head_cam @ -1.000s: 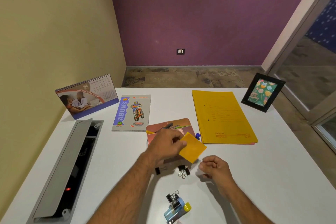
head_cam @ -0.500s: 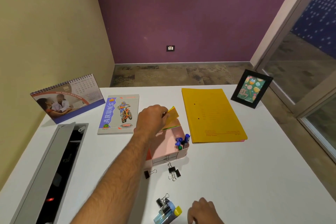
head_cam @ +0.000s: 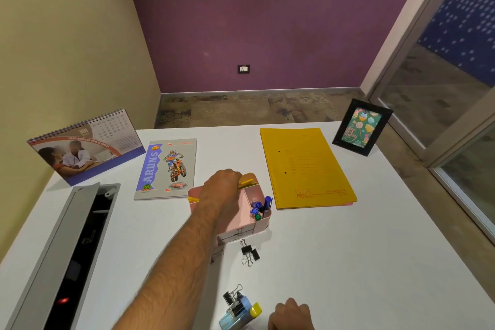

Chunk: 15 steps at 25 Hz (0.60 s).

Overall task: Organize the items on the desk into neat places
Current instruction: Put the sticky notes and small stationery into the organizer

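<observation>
Room: purple back wall (head_cam: 267, 21) at 12 o'clock with a wall socket (head_cam: 243, 69) low on it, beige wall (head_cam: 67, 48) at 9–10, glass door (head_cam: 455, 75) at 2–3, mottled floor (head_cam: 254, 107) beyond the far desk edge.

White desk (head_cam: 361, 262) fills the lower frame. Open grey cable tray (head_cam: 67, 254) at 8 o'clock, lid up. Yellow file folder (head_cam: 305, 169) flat at 1 o'clock. Desk calendar (head_cam: 85, 144) standing at 10. Notebook (head_cam: 167, 169) with motorbike cover at 11, just left of the pink organizer (head_cam: 257, 226) at centre. Black photo frame (head_cam: 361, 127) upright at 2, far right corner.

Left hand (head_cam: 223, 190) reaches over the organizer, fingers curled around a yellow sticky-note pad (head_cam: 247, 179) at the organizer's back compartment; pad half hidden by the hand. Pens (head_cam: 261, 207) stand in the organizer's right compartment.

Black binder clip (head_cam: 250, 253) on the desk just in front of the organizer, at 6. More clips on a blue-and-yellow item (head_cam: 238, 308) at the near edge.

Right hand (head_cam: 290, 315) at 5 o'clock, mostly cut off by the frame; can't tell its opening or hold.
</observation>
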Motion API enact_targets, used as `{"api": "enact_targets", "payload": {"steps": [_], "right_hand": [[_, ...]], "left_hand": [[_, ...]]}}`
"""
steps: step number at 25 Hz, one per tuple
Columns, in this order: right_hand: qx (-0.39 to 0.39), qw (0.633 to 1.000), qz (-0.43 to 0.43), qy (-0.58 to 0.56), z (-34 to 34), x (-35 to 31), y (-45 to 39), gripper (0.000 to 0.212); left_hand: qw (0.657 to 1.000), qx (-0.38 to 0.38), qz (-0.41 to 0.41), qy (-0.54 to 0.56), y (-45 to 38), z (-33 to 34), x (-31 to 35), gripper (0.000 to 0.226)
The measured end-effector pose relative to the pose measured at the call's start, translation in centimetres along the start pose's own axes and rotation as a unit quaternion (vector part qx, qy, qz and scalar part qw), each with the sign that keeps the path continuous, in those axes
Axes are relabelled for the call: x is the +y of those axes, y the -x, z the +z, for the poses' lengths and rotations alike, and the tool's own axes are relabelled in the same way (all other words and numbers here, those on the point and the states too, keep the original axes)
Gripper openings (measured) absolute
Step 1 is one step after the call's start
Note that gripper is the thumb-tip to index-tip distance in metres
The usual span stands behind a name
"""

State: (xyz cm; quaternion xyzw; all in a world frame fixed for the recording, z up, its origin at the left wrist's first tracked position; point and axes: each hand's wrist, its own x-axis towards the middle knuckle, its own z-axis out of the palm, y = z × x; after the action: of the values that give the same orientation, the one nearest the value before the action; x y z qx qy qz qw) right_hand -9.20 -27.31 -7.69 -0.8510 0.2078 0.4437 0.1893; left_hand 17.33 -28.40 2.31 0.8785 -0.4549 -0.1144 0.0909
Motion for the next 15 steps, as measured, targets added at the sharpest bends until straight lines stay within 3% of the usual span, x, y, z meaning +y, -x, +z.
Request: {"api": "enact_targets", "payload": {"steps": [3, 9, 12, 15], "right_hand": [[0.039, 0.999, 0.005, 0.032, 1.0, -0.7, -0.7, 0.020], [0.182, 0.964, 0.002, -0.195, 1.0, 1.4, -0.2, 0.028], [0.228, 0.941, 0.024, -0.250, 0.3, 2.5, -0.3, 0.032], [0.228, 0.934, 0.039, -0.272, -0.3, 3.1, -0.9, 0.028]], "left_hand": [[0.999, 0.000, 0.011, 0.046, 0.5, 0.9, -0.7, 0.019], [0.998, 0.014, 0.016, 0.052, 2.6, 1.7, -2.0, 0.046], [0.997, 0.031, 0.027, 0.058, 3.7, 1.8, -2.1, 0.041], [0.995, 0.031, 0.009, 0.094, 4.6, 1.8, -1.8, 0.036]]}}
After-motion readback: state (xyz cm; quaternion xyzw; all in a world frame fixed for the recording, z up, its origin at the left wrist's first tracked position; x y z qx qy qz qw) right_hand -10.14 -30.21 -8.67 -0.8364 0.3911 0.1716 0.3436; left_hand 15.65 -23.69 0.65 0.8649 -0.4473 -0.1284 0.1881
